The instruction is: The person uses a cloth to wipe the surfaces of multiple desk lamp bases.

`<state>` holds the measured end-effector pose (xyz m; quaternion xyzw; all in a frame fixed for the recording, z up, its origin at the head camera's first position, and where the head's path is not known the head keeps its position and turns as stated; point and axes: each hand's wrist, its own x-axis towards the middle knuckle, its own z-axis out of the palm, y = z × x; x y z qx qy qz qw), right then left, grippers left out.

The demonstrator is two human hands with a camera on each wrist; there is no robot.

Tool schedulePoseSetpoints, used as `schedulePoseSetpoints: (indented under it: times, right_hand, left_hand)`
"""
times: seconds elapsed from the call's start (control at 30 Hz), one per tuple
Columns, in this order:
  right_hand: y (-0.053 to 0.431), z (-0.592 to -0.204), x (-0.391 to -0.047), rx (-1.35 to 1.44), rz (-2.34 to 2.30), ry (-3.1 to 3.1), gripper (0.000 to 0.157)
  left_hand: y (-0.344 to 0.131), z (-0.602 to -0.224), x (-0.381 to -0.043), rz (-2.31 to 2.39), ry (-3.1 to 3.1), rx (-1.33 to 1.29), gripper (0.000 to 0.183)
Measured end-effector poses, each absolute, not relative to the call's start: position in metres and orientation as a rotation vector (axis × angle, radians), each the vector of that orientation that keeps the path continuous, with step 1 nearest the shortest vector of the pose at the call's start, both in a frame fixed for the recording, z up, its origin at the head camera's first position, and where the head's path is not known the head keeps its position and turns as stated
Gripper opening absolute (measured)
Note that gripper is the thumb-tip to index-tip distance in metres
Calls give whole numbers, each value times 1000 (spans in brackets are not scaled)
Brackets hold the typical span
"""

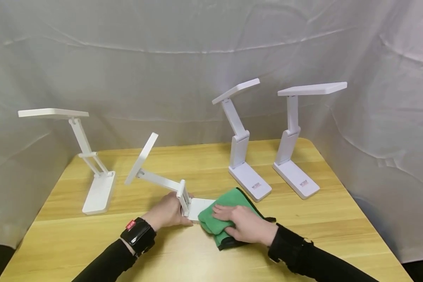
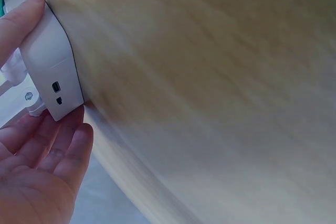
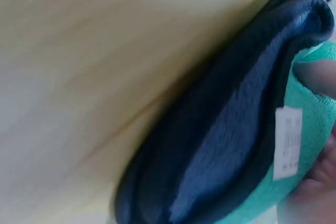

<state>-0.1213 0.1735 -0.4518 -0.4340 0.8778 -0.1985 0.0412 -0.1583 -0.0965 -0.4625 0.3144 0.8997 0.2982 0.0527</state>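
Note:
A white folding desk lamp stands at the middle of the table, its arm and head leaning left. My left hand grips the rear end of its base, thumb on the near side and fingers on the far side. The left wrist view shows two small ports in the end of the lamp base, between thumb and fingers. My right hand holds a folded green cloth against the front part of the base, covering it. Black edging and a white label show on the cloth in the right wrist view.
Another white desk lamp stands at the left. Two more, a bent lamp and a lamp with a level head, stand at the back right. A grey curtain hangs behind the wooden table.

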Motion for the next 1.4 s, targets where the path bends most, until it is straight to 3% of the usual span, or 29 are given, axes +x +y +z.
schedulePoseSetpoints:
  times: [0.27, 0.43, 0.73, 0.93, 1.07, 1.4]
  right_hand:
    - [148, -446, -131, -1256, -460, 2813, 62]
    - [134, -449, -125, -1334, -442, 2803, 56]
    - [161, -450, -116, -1295, -536, 2759, 55]
    - [138, -447, -128, -1231, -388, 2860, 62]
    - [126, -447, -128, -1333, -294, 2879, 57]
    - [163, -448, -110, -1281, -459, 2836, 50]
  left_hand:
    - [-97, -461, -159, 931, 2738, 979, 71]
    - [-98, -463, -156, 926, 2756, 1028, 63]
    - [-95, -464, -158, 917, 2746, 1007, 68]
    - [-97, -463, -157, 928, 2746, 969, 67]
    - [-98, -464, -158, 942, 2743, 970, 64]
    - [-98, -462, -157, 929, 2745, 975, 71]
